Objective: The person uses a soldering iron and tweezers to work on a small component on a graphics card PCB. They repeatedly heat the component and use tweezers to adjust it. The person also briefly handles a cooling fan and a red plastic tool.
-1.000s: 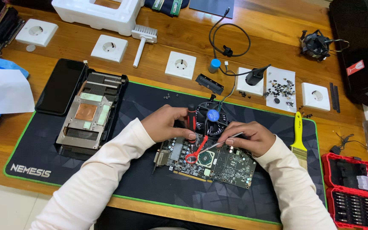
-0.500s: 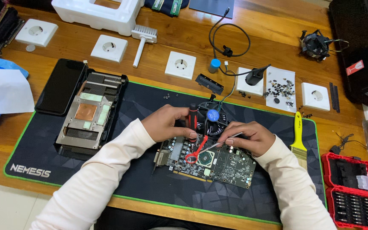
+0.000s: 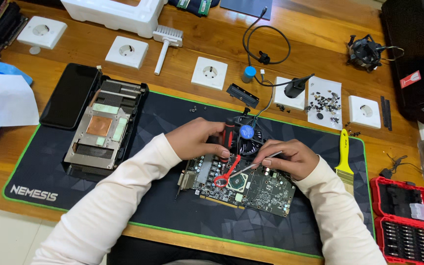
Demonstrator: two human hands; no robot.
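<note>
A green circuit board [image 3: 256, 189] lies on the dark mat [image 3: 172, 216] in front of me. My left hand [image 3: 195, 140] is closed around a black-and-red tool [image 3: 227, 133]. The tool's red end reaches down to a ring-shaped tip beside the square chip [image 3: 236, 182]. My right hand [image 3: 290, 158] pinches thin metal tweezers [image 3: 252, 168], whose tips point left toward the chip. A small black fan with a blue hub [image 3: 247, 131] sits at the board's far edge, between my hands.
On the mat's left lie a finned heat sink with a copper plate [image 3: 101, 130] and a black slab [image 3: 69, 95]. White sockets [image 3: 209, 72], a white brush [image 3: 165, 39], a tray of screws [image 3: 324, 102], a yellow brush [image 3: 344, 157] and a red bit case [image 3: 406, 221] surround it.
</note>
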